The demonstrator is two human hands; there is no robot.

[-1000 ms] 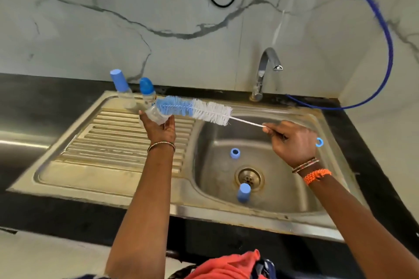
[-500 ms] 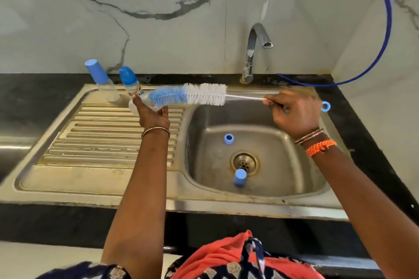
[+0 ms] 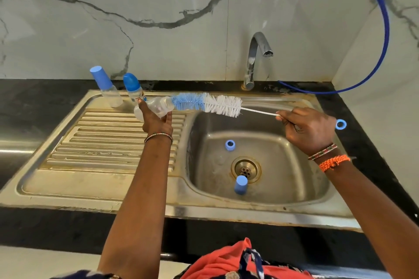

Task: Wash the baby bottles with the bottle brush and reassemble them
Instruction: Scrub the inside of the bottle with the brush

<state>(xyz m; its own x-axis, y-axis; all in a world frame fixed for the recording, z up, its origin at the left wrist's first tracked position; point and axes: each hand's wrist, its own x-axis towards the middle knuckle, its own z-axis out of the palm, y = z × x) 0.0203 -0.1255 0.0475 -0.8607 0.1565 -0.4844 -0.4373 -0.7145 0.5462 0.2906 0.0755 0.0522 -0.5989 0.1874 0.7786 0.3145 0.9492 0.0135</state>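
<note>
My left hand [image 3: 156,122] grips a clear, open baby bottle [image 3: 156,107] lying sideways over the drainboard, mouth toward the right. My right hand [image 3: 308,129] holds the thin white handle of the bottle brush [image 3: 207,104]; its blue tip is at the bottle's mouth, and the blue ring end sticks out past my hand. Two capped bottles [image 3: 106,86] [image 3: 133,87] stand at the back of the drainboard. In the sink basin lie a blue screw ring [image 3: 230,144] and a blue cap [image 3: 240,184] near the drain.
The steel sink [image 3: 294,188] has a ribbed drainboard [image 3: 102,142] on the left and a chrome tap [image 3: 256,59] behind the basin. A blue hose [image 3: 383,29] curves along the right wall. Black counter surrounds the sink.
The view has shifted slightly. The brush's blue tip has gone from covering the bottle's neck to just reaching its mouth.
</note>
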